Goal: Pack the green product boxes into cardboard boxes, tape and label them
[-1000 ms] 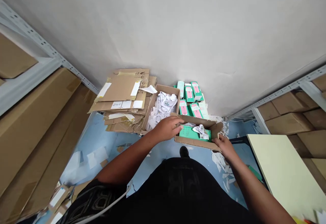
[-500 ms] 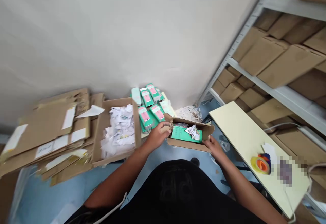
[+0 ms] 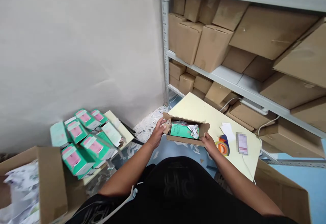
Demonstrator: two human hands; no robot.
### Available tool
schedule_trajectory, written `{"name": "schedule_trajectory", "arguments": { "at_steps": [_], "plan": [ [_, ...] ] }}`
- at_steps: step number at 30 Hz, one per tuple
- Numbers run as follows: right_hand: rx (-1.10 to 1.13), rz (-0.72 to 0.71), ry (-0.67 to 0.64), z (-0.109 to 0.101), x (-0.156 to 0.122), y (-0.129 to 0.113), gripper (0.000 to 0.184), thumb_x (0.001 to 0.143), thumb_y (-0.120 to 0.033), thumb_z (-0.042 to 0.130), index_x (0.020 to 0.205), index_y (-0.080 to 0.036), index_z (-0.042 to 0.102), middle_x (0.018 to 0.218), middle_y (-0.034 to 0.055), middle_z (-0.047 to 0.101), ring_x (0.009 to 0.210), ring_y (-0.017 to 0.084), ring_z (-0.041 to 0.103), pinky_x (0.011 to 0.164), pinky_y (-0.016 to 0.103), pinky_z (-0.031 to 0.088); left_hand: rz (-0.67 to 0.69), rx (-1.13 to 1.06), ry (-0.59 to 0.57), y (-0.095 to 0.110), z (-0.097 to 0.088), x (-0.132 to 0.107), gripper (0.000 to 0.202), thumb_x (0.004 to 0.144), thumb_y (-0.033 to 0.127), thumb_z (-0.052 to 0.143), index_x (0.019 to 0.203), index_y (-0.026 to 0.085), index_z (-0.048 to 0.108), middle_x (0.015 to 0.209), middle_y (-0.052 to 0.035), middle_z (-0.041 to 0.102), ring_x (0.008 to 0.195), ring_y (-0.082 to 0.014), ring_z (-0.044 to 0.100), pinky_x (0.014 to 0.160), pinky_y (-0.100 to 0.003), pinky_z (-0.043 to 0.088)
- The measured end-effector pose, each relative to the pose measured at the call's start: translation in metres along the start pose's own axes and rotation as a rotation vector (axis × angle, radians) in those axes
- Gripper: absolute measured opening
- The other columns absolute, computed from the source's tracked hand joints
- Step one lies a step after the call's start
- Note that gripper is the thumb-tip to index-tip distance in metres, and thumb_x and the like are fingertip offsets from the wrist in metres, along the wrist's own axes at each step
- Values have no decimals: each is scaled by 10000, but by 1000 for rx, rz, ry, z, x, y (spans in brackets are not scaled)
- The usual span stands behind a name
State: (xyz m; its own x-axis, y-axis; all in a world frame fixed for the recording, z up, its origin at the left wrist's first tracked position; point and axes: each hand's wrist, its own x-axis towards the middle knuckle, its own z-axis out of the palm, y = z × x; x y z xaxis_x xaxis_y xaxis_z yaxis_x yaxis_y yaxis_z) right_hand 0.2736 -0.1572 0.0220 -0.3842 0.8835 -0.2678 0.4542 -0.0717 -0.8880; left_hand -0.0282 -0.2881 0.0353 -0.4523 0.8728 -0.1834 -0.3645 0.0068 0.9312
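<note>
Between my two hands I carry a small open cardboard box, its end flaps sticking out. Inside it lies a green box with crumpled paper on its right part. My left hand grips the left end by the flap, and my right hand has hold of the right end near the front corner. Right of my right hand, tape rolls rest on a cream table, close to a white slip of paper.
Several green boxes with pink labels are heaped on a small table at left. A large carton of crumpled paper stands at lower left. Metal shelving with brown cartons fills the right. Paper scraps litter the floor.
My view has swung right, bringing the shelving and cream table nearer the middle. The cardboard box stays in both hands and is now over the table's near left edge.
</note>
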Motion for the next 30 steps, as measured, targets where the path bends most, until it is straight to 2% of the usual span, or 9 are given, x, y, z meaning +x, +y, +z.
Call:
{"name": "schedule_trajectory", "arguments": {
  "at_steps": [2, 5, 10, 14, 17, 21, 25, 27, 30],
  "plan": [
    [-19, 38, 43, -17, 18, 11, 238, 758, -452, 544, 865, -245, 590, 788, 3, 664, 790, 238, 593, 682, 309, 432, -60, 126, -47, -6, 23, 30, 763, 858, 401, 637, 1566, 223, 416, 1478, -114, 565, 1234, -260, 608, 1021, -379, 482],
    [-56, 91, 99, -31, 42, 26, 209, 748, -414, 539, 849, -236, 583, 803, 27, 669, 781, 252, 603, 675, 328, 430, -93, 350, -89, -13, 50, 73, 710, 863, 302, 528, 1560, 196, 442, 1374, -83, 660, 1125, -246, 655, 964, -388, 522],
    [-69, 175, 165, -36, 79, 45, 251, 736, -375, 524, 899, -209, 618, 837, 52, 689, 783, 260, 629, 691, 352, 463, 86, 744, -240, -34, 76, 142, 521, 831, 225, 508, 1322, 171, 675, 1274, -63, 703, 1200, -250, 620, 1084, -394, 476],
    [-103, 216, 271, -41, 103, 50, 415, 744, -418, 580, 1096, -204, 634, 940, 51, 710, 843, 269, 652, 764, 374, 498, 187, 906, -388, -52, 84, 192, 486, 805, 160, 513, 1251, 168, 706, 1190, -80, 680, 1125, -232, 625, 1070, -398, 492],
    [-183, 220, 338, -47, 113, 46, 609, 766, -436, 615, 1330, -207, 590, 1086, 74, 721, 943, 283, 669, 839, 381, 506, 206, 975, -559, -58, 91, 222, 533, 806, 130, 509, 1310, 169, 677, 1186, -94, 647, 1108, -229, 626, 1062, -393, 497],
    [-407, 289, 304, -51, 113, 33, 736, 839, -402, 596, 1543, -233, 464, 1074, 73, 754, 939, 286, 695, 827, 368, 501, 190, 1054, -817, -55, 103, 248, 627, 807, 161, 584, 1433, 146, 592, 1317, -149, 584, 1196, -277, 606, 1090, -417, 482],
    [-595, 303, 249, -49, 109, 13, 621, 889, -369, 598, 1497, -257, 548, 1105, 78, 774, 1011, 290, 700, 870, 358, 483, 148, 1017, -999, -49, 109, 269, 678, 832, 377, 710, 1455, 152, 564, 1454, -176, 515, 1283, -322, 569, 1112, -437, 470],
    [-639, 317, 234, -47, 110, 4, 601, 912, -359, 587, 1499, -237, 544, 1133, 90, 766, 1045, 281, 692, 892, 347, 479, 127, 932, -1059, -47, 109, 282, 564, 923, 453, 609, 1401, 154, 606, 1436, -169, 543, 1315, -309, 553, 1130, -430, 454],
    [-664, 247, 203, -46, 117, -1, 495, 924, -272, 545, 1408, -205, 619, 1265, 115, 701, 1148, 254, 646, 984, 332, 461, 77, 839, -1117, -44, 108, 298, 440, 997, 376, 460, 1342, 163, 633, 1331, -140, 631, 1235, -263, 609, 1091, -413, 481]
  ]
}}
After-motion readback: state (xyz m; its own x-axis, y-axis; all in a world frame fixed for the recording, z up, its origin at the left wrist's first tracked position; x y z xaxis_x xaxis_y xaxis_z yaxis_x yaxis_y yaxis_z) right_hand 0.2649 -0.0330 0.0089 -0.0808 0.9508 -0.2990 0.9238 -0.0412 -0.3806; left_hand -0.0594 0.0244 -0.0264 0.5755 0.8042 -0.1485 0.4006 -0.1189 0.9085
